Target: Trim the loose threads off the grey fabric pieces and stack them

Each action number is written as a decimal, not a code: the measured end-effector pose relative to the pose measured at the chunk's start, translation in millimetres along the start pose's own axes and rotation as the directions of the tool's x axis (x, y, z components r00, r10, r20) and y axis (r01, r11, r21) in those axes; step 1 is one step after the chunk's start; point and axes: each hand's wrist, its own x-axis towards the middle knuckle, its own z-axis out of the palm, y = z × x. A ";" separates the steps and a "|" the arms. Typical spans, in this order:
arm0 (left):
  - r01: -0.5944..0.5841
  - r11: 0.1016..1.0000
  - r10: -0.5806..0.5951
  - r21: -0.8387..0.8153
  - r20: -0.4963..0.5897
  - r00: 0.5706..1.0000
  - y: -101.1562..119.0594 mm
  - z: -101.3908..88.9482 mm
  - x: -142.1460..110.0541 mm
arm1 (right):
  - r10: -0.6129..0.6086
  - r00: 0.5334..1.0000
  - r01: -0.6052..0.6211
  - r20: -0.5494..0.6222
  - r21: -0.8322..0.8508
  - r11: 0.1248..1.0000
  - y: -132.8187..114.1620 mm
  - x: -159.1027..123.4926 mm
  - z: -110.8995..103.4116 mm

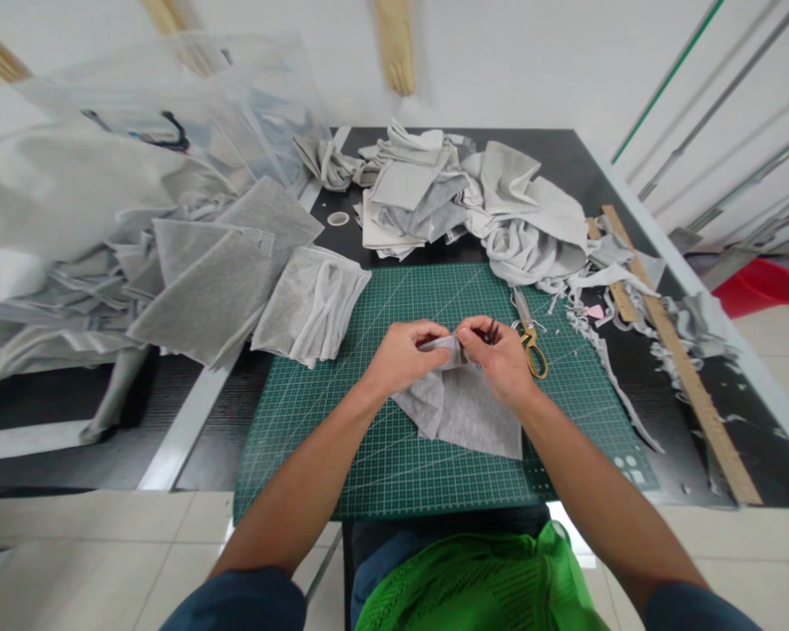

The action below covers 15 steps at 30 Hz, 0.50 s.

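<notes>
- Far left, a heap of grey fabric pieces [203, 280] spills over the black table [631, 377], under clear plastic bags [171, 105].
- A folded grey stack [312, 302] overlaps the left edge of the green cutting mat [342, 421].
- The left hand [404, 355] is pinched shut on the top edge of a grey cloth piece [464, 412], thumb and fingers bunching it.
- The cloth hangs from both hands, its lower part lying on the mat's middle.
- The right hand [500, 355] is also closed on that top edge, touching the left — something small and dark shows at its fingertips, too small to tell what.
- Judged step: fine work on the cloth's upper edge, mid-way; the next move likely calls for a steady two-handed pinch and small finger shifts, not reach.
- Just right of the right hand lie gold-handled scissors [529, 337], untouched.
- Beyond — a second grey pile [500, 202], trimmings, and a wooden ruler [684, 368] along the table's right side.
</notes>
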 end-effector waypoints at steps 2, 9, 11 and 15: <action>0.001 0.998 -0.001 -0.060 0.006 1.000 0.5 -1.3 0.0 | 0.021 0.999 -0.023 0.027 0.073 0.997 -1.0 0.0 1.1; 0.048 0.973 -0.058 -0.224 -0.037 0.998 1.1 -2.9 -0.1 | -0.043 0.999 0.043 0.009 -0.059 0.997 -4.2 -0.8 -0.7; 0.088 0.957 -0.107 -0.277 -0.056 0.993 -0.4 -1.7 0.8 | -0.087 0.996 0.087 0.006 -0.147 0.985 -2.1 0.2 -3.6; 0.126 0.936 -0.179 -0.328 -0.135 0.975 -4.5 -0.1 3.4 | -0.131 0.991 0.132 0.024 -0.316 0.940 5.6 3.5 -10.0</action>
